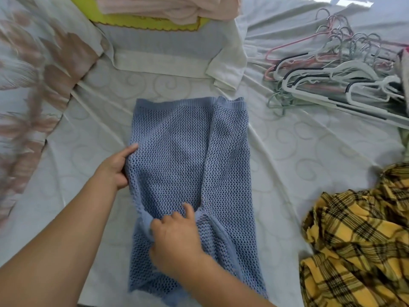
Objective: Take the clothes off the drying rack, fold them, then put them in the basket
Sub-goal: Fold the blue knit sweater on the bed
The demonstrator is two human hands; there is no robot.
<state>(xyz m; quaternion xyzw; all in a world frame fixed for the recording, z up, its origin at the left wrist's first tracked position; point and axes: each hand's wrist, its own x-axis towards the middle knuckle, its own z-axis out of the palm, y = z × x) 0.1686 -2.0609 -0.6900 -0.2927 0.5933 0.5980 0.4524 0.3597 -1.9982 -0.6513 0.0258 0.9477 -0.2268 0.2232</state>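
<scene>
A blue open-knit garment point(194, 151) lies lengthwise on the white bed sheet point(298, 151), its sides folded in toward the middle. My left hand point(116, 167) grips its left edge, fingers tucked under the fabric. My right hand point(174, 235) pinches a fold of the knit near its lower middle, with the index finger stretched out. At the top, a yellow-green basket point(124, 18) holds folded pink clothing point(168, 6). No drying rack is in view.
A white-and-grey folded garment point(168, 54) lies in front of the basket. Several plastic hangers point(336, 69) are piled at the upper right. A yellow plaid garment point(358, 240) is bunched at the lower right. A floral quilt point(28, 96) runs along the left.
</scene>
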